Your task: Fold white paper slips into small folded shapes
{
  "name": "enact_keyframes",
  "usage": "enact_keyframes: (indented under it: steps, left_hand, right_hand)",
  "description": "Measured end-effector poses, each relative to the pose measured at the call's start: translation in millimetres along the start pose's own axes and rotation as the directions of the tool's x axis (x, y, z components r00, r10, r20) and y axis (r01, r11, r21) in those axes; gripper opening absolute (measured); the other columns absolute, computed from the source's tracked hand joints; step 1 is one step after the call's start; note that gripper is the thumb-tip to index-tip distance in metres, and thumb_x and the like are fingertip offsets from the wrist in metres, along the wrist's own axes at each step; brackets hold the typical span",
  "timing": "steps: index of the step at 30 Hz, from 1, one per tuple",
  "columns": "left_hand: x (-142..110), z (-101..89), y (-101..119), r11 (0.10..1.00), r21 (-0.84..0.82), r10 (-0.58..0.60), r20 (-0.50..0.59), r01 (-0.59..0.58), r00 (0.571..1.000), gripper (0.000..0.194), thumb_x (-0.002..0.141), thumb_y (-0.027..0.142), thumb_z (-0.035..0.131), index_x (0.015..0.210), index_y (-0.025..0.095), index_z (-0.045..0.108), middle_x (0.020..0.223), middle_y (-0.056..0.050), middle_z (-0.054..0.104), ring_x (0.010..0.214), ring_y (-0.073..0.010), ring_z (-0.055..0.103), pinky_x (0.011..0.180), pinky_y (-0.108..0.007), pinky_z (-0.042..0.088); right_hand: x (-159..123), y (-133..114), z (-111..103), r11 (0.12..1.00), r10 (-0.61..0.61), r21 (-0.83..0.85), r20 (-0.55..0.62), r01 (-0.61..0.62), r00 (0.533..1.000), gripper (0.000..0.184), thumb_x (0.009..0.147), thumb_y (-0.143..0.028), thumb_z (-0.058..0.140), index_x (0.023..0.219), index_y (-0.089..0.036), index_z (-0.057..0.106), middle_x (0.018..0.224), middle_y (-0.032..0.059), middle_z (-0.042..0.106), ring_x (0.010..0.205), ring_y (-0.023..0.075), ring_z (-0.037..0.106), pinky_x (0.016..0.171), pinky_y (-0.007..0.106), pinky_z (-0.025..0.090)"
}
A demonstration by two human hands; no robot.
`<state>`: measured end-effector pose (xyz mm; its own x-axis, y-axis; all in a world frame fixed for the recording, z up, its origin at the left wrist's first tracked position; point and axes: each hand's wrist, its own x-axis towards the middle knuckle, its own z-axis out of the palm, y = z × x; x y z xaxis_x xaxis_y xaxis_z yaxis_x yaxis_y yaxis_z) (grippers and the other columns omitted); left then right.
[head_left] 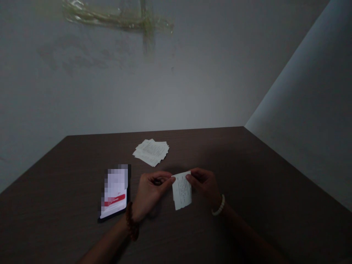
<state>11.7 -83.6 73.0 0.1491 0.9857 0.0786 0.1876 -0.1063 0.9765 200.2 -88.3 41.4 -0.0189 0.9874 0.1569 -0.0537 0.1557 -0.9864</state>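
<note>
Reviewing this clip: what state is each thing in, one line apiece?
Paper slip: held up by its top corners, print showing
Paper pile: loosely stacked, edges uneven, printed
Phone: screen lit, partly pixelated
Left hand: pinching the slip
Right hand: pinching the slip
Wall tape: stuck on, wrinkled, yellowish

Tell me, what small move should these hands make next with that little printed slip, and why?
Perhaps lower the small white printed paper slip flat onto the dark brown table: the left hand and right hand pinch its upper corners, its lower end is free, and the loose pile of white papers lies farther back, likely out of the way.
</note>
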Motion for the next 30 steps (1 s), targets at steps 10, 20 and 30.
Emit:
enact_keyframes:
  steps: [10, 20, 30]
  left_hand:
    - [0.8, -1.0, -0.6, 1.0, 0.027, 0.009, -0.002, -0.009, 1.0, 0.02, 0.072, 0.034, 0.07, 0.074, 0.015, 0.071, 0.062, -0.003, 0.066, 0.055, -0.0116, 0.057, 0.05, -0.02, 0.043]
    - [-0.3, -1.4, 2.4, 0.998, 0.058, 0.002, 0.015, -0.003, 1.0, 0.021, 0.075, 0.035, 0.068, 0.076, 0.015, 0.07, 0.063, -0.003, 0.066, 0.056, -0.0118, 0.056, 0.051, -0.021, 0.042]
    - [2.0, -3.0, -0.6, 0.998, -0.011, -0.06, 0.05, 0.061, 0.997, 0.021, 0.073, 0.035, 0.07, 0.076, 0.014, 0.07, 0.069, -0.005, 0.07, 0.062, -0.0139, 0.062, 0.055, -0.021, 0.045]
  right_hand:
    - [0.0, 2.8, -0.5, 1.0, -0.018, -0.006, 0.002, 0.018, 1.0, 0.016, 0.075, -0.033, 0.071, 0.077, -0.017, 0.068, 0.069, 0.0013, 0.069, 0.061, 0.0146, 0.065, 0.056, 0.024, 0.052]
    - [-0.5, 0.5, -0.1, 0.999, -0.031, -0.023, -0.012, 0.031, 0.999, 0.016, 0.074, -0.033, 0.071, 0.076, -0.017, 0.068, 0.068, 0.0016, 0.069, 0.061, 0.0149, 0.065, 0.057, 0.025, 0.052]
    - [0.7, 1.1, -1.8, 0.998, -0.031, -0.049, -0.018, 0.03, 0.999, 0.021, 0.078, -0.036, 0.065, 0.074, -0.016, 0.068, 0.065, 0.0013, 0.068, 0.057, 0.0135, 0.062, 0.053, 0.023, 0.049]
